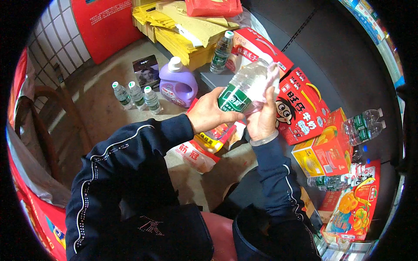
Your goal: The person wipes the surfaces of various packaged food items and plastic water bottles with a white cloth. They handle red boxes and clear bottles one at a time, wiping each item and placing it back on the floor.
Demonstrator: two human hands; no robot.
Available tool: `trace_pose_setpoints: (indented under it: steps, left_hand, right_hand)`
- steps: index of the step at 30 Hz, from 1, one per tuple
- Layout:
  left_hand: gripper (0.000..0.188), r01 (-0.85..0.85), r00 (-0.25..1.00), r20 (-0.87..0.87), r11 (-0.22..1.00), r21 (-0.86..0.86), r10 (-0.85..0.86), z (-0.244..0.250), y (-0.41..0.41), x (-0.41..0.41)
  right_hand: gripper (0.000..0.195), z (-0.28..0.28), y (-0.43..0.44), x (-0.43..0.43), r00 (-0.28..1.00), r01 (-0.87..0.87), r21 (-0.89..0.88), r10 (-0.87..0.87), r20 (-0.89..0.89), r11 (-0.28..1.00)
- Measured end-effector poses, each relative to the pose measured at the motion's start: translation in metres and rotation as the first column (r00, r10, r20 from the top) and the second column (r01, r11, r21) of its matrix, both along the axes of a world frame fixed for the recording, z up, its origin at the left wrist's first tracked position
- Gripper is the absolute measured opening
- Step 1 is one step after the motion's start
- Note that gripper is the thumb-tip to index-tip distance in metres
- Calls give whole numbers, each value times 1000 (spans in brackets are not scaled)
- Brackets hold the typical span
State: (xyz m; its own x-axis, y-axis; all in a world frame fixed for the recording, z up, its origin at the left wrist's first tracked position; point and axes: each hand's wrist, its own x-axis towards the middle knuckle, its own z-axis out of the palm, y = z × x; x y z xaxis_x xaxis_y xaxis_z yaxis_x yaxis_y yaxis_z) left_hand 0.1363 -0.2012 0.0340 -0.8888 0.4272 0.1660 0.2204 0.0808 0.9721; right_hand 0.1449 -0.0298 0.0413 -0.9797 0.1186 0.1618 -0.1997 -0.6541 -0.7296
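Note:
My left hand [206, 110] grips a large clear plastic water bottle [235, 98] with a green label, around its lower part. The bottle is tilted, its upper end pointing away and to the right. My right hand [263, 119] holds a pale pink cloth [265, 85] against the bottle's right side. The cloth hides part of that side and the upper end. Below the hands lie a yellow-and-red noodle packet [212, 140] and a white-and-red packet [192, 156] on the floor. A smaller green-labelled water bottle [222, 53] stands upright beyond the held one.
Three small water bottles [137, 98] stand left, near a purple detergent jug [178, 83] and a dark box [146, 71]. Yellow paper stacks [183, 42] are behind. Along the right stand a red milk carton [302, 111], an orange carton [323, 146], a fruit carton [354, 208] and clear bottles [362, 127].

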Motion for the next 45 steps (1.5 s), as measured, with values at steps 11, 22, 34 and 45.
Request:
trace_pose_setpoints:
  steps: [11,22,34,45]
  left_hand:
    - [69,-68,993,-99,992,-110,57,3,-7,14]
    - [63,77,992,90,993,93,-85,9,-14,9]
    - [52,88,929,289,896,435,-232,12,-14,10]
    - [56,-8,854,393,746,666,-342,15,-18,1]
  right_hand:
    - [49,9,-15,11,999,35,157,-38,15,987]
    - [29,6,-5,5,988,147,124,-151,24,981]
    - [28,3,-17,10,984,176,113,-177,0,978]
    - [59,-6,-20,23,945,-325,316,316,81,891]
